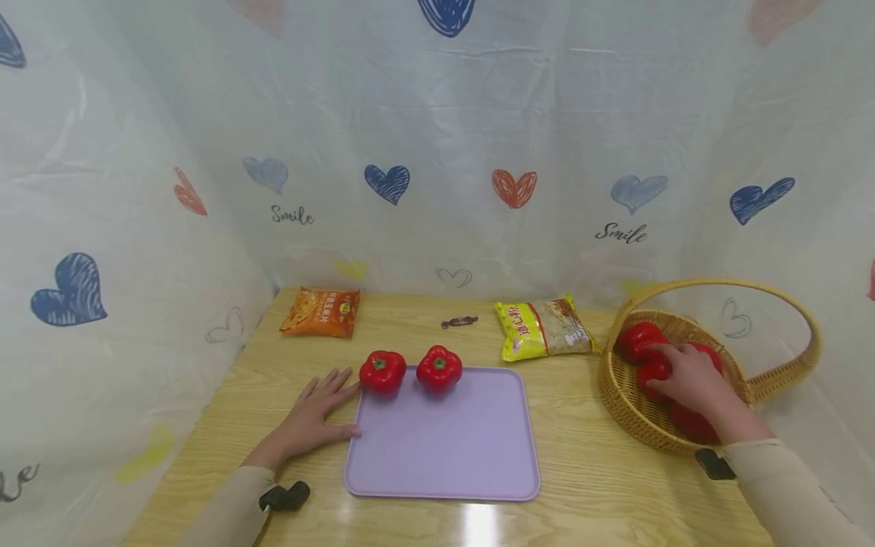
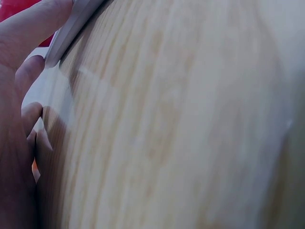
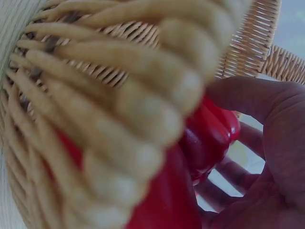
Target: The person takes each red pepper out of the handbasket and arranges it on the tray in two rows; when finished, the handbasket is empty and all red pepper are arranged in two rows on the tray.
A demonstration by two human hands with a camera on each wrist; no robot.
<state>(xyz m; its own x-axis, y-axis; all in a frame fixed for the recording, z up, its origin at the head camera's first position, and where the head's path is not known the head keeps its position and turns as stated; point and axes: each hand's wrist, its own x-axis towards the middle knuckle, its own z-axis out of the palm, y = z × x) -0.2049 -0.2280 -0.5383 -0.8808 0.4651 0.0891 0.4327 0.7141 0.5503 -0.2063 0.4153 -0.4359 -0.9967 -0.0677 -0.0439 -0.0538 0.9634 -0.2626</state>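
Note:
My left hand (image 1: 307, 422) rests at the tray's left edge with fingers spread, the thumb tip at the rim. On the far left corner of the lilac tray (image 1: 451, 441) sits one red bell pepper (image 1: 383, 373), with a second red bell pepper (image 1: 439, 370) beside it on the far rim. At the right, my right hand (image 1: 693, 384) reaches into a wicker basket (image 1: 620, 406). Its thumb and fingers curl round a red bell pepper (image 3: 209, 136). Several more red peppers lie around it in the basket, partly hidden by the hand.
An orange snack bag (image 1: 321, 312) lies at the back left. A small wrapped candy (image 1: 459, 322) and a yellow snack bag (image 1: 545, 328) lie along the back. The basket's tall handle (image 1: 718, 282) arches over its opening. A heart-printed curtain (image 1: 451, 114) stands behind the table.

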